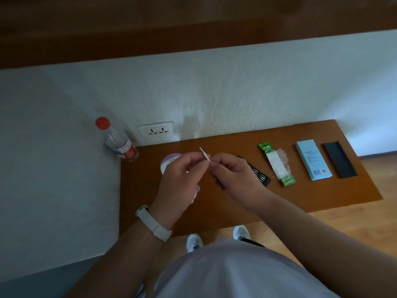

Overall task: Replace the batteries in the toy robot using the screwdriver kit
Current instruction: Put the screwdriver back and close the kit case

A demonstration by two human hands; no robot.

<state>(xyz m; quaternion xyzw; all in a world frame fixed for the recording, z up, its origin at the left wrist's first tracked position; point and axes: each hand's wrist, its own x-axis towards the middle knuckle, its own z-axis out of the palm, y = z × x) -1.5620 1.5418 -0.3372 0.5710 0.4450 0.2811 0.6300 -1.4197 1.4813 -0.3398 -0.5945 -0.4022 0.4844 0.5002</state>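
Bottle (120, 140) stands at the desk's (214, 211) back-left corner by the wall. Toy robot (169, 162) lies beside it, mostly hidden behind the left hand (180, 179). Fingers of both hands pinch a slim silver tool (204, 154) above the desk; too blurred to tell bit from handle. Right hand (234, 175) covers part of the bit tray (261, 175). Battery pack (278, 166), blue box (313, 163) and black lid (340, 160) lie apart toward the right edge.

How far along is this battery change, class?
Done: the box, lid and bit tray lie unpacked on the table, and the battery pack looks torn open. In hand: the left hand and right hand both pinch a slim metal tool. Left: the toy lies beneath the hands; opening it and swapping batteries seem yet to come.
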